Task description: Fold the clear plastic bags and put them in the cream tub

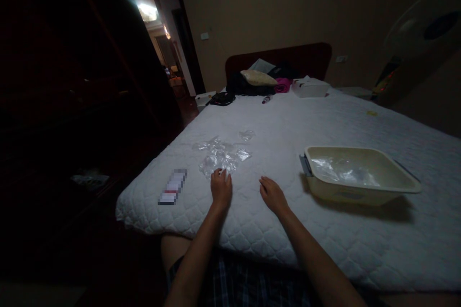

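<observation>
Left hand (221,188), half-curled, touches plastic bags (216,157) at twelve o'clock, hold unclear; likely slippery, pinch edges. Right hand (272,195) half-open, empty.

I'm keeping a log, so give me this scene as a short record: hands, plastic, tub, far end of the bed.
Left hand: at the near edge of the loose plastic; grip unclear
Right hand: between loose plastic and tub; nothing visibly held
Loose plastic: clear, crumpled, on the bed
Tub: cream, on the bed, clear plastic inside
Far end: pillow, pink bundle, white box
Light: dim
</observation>
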A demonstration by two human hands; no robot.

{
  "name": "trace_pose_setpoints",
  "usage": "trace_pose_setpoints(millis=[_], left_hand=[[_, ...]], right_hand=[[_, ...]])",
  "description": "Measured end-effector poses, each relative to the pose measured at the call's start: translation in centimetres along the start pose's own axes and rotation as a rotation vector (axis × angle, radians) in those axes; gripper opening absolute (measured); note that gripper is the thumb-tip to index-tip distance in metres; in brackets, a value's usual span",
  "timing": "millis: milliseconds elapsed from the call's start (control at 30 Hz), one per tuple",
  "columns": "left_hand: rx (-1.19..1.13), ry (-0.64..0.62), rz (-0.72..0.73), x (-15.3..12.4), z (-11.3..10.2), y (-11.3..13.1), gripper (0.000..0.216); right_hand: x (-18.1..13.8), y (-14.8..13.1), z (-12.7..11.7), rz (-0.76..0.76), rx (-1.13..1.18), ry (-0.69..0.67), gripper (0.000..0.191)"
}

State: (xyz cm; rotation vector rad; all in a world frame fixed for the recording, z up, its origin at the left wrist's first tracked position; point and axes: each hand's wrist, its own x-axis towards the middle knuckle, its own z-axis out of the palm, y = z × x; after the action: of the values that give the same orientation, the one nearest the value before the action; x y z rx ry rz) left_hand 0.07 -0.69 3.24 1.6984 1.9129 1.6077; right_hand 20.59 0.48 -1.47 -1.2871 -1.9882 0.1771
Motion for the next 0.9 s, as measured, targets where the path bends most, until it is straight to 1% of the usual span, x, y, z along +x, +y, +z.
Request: trace_pose_setpoints(millis=[33, 167, 233, 300, 367, 433, 533, 600, 633, 667, 733, 800, 833, 900], left_hand=[[0.046, -0.001, -0.008, 0.7, 0.0, -0.4, 0.020], [0.184, -0.095, 0.014, 2.1, -0.1, -2.0, 0.012], [0.206, -0.065, 0.040, 2.3, -0.4, -2.1, 0.013], [0.187, 0.005, 0.052, 2.7, -0.9, -1.5, 0.012], [0.106, 0.062, 0.035, 3.2, -1.4, -0.4, 0.011], [-0.022, 0.099, -0.007, 3.9, -1.9, 1.0, 0.010], [-0.215, 0.198, -0.074, 4.8, -2.5, 2.9, 0.015], [-0.348, 0.198, -0.148, 5.1, -2.6, 3.7, 0.020], [-0.423, 0.167, -0.203, 5.1, -2.6, 4.0, 0.022], [-0.511, 0.109, -0.266, 4.9, -2.4, 4.1, 0.023], [-0.716, -0.046, -0.429, 4.3, -1.6, 4.2, 0.020], [-0.927, -0.195, -0.623, 3.2, -0.2, 3.9, 0.014], [-1.006, -0.236, -0.729, 2.4, 0.6, 3.6, 0.014], [-1.156, -0.301, -0.840, 0.8, 2.5, 2.8, 0.011]], right_hand=[[0.0, 0.0, 0.0, -0.003, 0.000, 0.003, 0.032], [-0.1, 0.0, 0.0, -0.013, -0.035, 0.013, 0.031], [-0.1, 0.0, 0.0, -0.016, -0.040, 0.013, 0.031], [-0.1, 0.0, 0.0, -0.017, -0.029, 0.011, 0.031], [-0.1, 0.1, 0.0, -0.014, -0.017, 0.012, 0.031], [-0.1, 0.1, 0.0, -0.009, -0.013, 0.015, 0.031], [-0.1, 0.1, 0.1, -0.002, -0.007, 0.017, 0.031], [-0.1, 0.1, 0.0, 0.004, 0.008, 0.024, 0.030], [-0.1, 0.0, -0.1, 0.011, 0.022, 0.030, 0.030], [-0.1, -0.1, -0.2, 0.022, 0.040, 0.037, 0.029], [-0.1, -0.3, -0.6, 0.058, 0.092, 0.063, 0.028], [-0.2, -0.6, -1.2, 0.121, 0.152, 0.119, 0.027], [-0.2, -0.7, -1.4, 0.163, 0.183, 0.157, 0.027], [-0.3, -0.7, -1.9, 0.251, 0.251, 0.226, 0.025]])
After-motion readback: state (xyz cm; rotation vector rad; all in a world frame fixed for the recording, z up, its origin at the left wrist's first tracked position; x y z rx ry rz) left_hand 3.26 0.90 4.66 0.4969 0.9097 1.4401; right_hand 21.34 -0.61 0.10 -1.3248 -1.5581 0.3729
